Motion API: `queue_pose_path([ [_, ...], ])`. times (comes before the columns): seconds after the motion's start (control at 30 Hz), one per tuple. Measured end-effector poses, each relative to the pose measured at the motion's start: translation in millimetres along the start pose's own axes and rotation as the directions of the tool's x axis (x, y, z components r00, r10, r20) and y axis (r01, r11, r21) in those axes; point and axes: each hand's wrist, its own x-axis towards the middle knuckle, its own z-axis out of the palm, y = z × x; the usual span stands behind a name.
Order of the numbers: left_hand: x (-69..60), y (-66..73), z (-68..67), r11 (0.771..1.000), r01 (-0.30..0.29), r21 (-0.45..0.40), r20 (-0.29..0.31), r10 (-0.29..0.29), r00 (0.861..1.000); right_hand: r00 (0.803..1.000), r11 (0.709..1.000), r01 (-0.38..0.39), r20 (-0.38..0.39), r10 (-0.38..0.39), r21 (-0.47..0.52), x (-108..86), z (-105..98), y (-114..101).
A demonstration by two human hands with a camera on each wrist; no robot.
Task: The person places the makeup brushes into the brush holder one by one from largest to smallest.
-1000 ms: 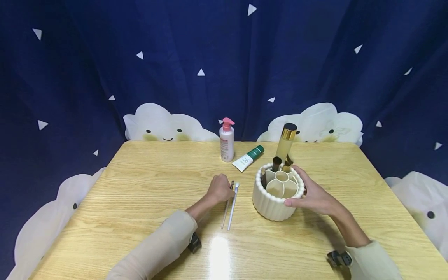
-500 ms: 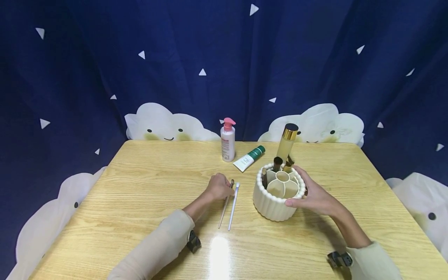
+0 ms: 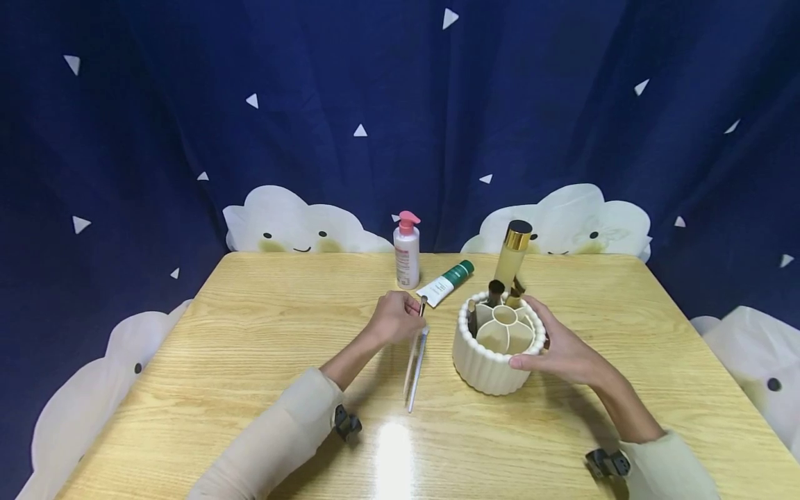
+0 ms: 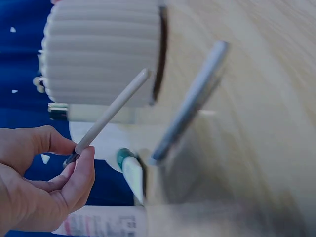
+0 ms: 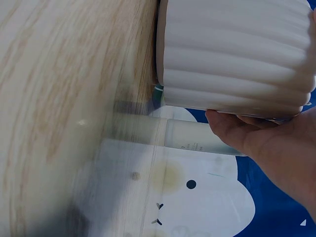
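My left hand [image 3: 392, 318] pinches a slim makeup brush [image 4: 113, 108] near its bristle end, between thumb and fingers. In the left wrist view that brush is off the table, its pale handle pointing away from the hand. A second makeup brush [image 4: 190, 103] with a light bluish handle lies on the wood beside it. To the right stands a cream ribbed round organizer [image 3: 484, 371] with a beaded rim and petal-shaped compartments. Several dark brushes [image 3: 496, 292] stand in its back and left compartments. My right hand [image 3: 559, 351] grips the organizer's right side, thumb at the front rim.
A white pump bottle [image 3: 407, 257] with a pink top stands at the back. Beside it lies a white and green tube [image 3: 446, 282]. Behind the organizer is a gold-capped bottle [image 3: 514, 253]. A dark blue curtain [image 3: 400, 104] hangs beyond the table's far edge.
My left hand has moved slightly away and up, lifting the brush it pinches off the table. My right hand and the organizer have stayed in place.
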Motion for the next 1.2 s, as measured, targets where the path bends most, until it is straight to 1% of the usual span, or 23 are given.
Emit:
queue_pose_path([
  [0.1,-0.3,9.3,-2.6,0.994,-0.009,-0.11,0.0,0.009,1.0,1.0,1.0,0.0,-0.003,0.0,-0.005,0.3,0.4,-0.9],
  [0.17,-1.3,16.4,-4.9,0.982,-0.024,-0.187,-0.003,0.024,1.0,1.0,1.0,-0.002,-0.005,0.002,-0.011,0.2,0.6,-1.7],
  [0.2,-1.9,19.7,-5.9,0.974,-0.036,-0.224,-0.007,0.036,0.999,1.0,1.0,-0.004,-0.008,0.004,-0.017,-0.1,0.7,-2.1],
  [0.27,-3.0,25.9,-8.0,0.96,-0.089,-0.266,-0.023,0.086,0.996,1.0,0.999,-0.008,-0.015,0.008,-0.035,-0.9,0.5,-3.0],
  [0.33,-4.3,31.4,-9.7,0.949,-0.166,-0.27,-0.048,0.159,0.986,1.0,0.998,-0.015,-0.026,0.013,-0.057,-1.9,0.2,-3.6],
  [0.4,-6.0,36.6,-11.3,0.934,-0.234,-0.269,-0.071,0.223,0.972,0.999,0.996,-0.02,-0.038,0.017,-0.085,-3.0,0.1,-4.1],
  [0.43,-7.4,39.5,-12.3,0.926,-0.263,-0.269,-0.08,0.251,0.965,0.999,0.995,-0.024,-0.042,0.019,-0.099,-3.4,0.1,-4.2],
  [0.5,-10.2,45.6,-14.1,0.911,-0.296,-0.287,-0.094,0.281,0.955,0.999,0.992,-0.028,-0.047,0.023,-0.12,-3.9,0.6,-4.2],
  [0.57,-13.2,51.6,-15.7,0.894,-0.306,-0.327,-0.104,0.288,0.952,0.998,0.99,-0.029,-0.05,0.022,-0.136,-4.1,1.2,-4.1],
  [0.7,-16.0,59.7,-15.1,0.856,-0.351,-0.379,-0.153,0.316,0.936,0.998,0.991,-0.028,-0.054,0.021,-0.13,-3.5,2.5,-3.7],
  [0.77,-16.4,61.5,-13.5,0.831,-0.375,-0.412,-0.182,0.328,0.927,0.998,0.992,-0.031,-0.053,0.025,-0.118,-3.1,3.0,-3.4],
  [0.8,-16.4,62.1,-12.5,0.813,-0.385,-0.437,-0.196,0.332,0.923,0.998,0.993,-0.032,-0.051,0.026,-0.111,-2.9,3.2,-3.3],
  [0.87,-16.6,63.2,-10.3,0.783,-0.393,-0.482,-0.219,0.327,0.919,0.998,0.995,-0.034,-0.046,0.03,-0.098,-2.7,3.4,-3.3],
  [0.93,-17.6,64.5,-8.3,0.76,-0.4,-0.512,-0.244,0.318,0.916,0.999,0.995,-0.035,-0.044,0.032,-0.088,-2.5,3.5,-3.1],
  [1.0,-18.3,65.7,-5.9,0.749,-0.408,-0.522,-0.276,0.305,0.912,0.999,0.996,-0.033,-0.044,0.03,-0.082,-2.4,3.7,-2.9],
  [1.07,-18.3,66.6,-3.3,0.745,-0.417,-0.521,-0.304,0.294,0.906,0.999,0.997,-0.032,-0.045,0.029,-0.074,-2.2,4.1,-2.5],
  [1.1,-18.3,66.9,-1.8,0.739,-0.419,-0.528,-0.311,0.29,0.905,0.999,0.997,-0.031,-0.046,0.027,-0.069,-2.0,4.3,-2.2],
  [1.2,-17.4,65.9,3.5,0.731,-0.426,-0.534,-0.322,0.29,0.901,0.999,0.998,-0.026,-0.048,0.023,-0.053,-1.7,5.0,-1.4],
])
